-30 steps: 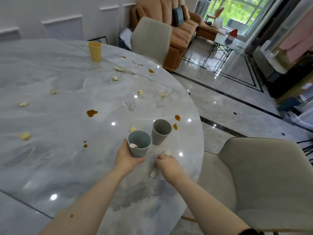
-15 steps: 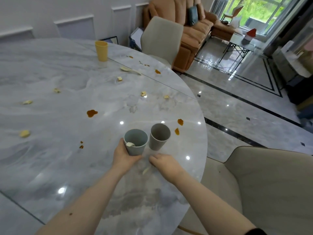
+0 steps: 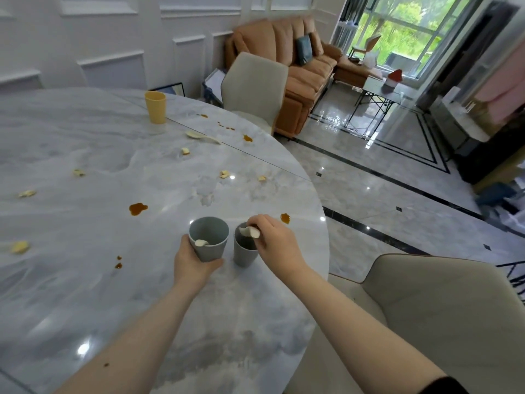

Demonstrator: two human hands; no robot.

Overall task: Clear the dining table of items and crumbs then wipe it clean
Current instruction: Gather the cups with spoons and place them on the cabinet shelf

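On the round marble table [image 3: 85, 280] my left hand [image 3: 193, 265] grips a blue-grey cup [image 3: 208, 237] that holds a white spoon. Right beside it stands a grey cup [image 3: 244, 253]. My right hand [image 3: 274, 240] hovers over the grey cup's mouth and pinches a white spoon [image 3: 249, 231] above it. A yellow cup [image 3: 155, 106] stands far back on the table, with another white spoon [image 3: 201, 137] lying near it. Several pale crumbs [image 3: 20, 247] and brown sauce spots [image 3: 137, 208] are scattered across the top.
A beige chair [image 3: 443, 317] stands at the table's right edge and another [image 3: 252, 86] at the far side. Behind are an orange sofa [image 3: 295, 61], a small side table [image 3: 377, 92] and glossy floor tiles.
My right hand picked the white spoon up off the table near the edge and lifted it over the grey cup. The left hand kept hold of the blue-grey cup.
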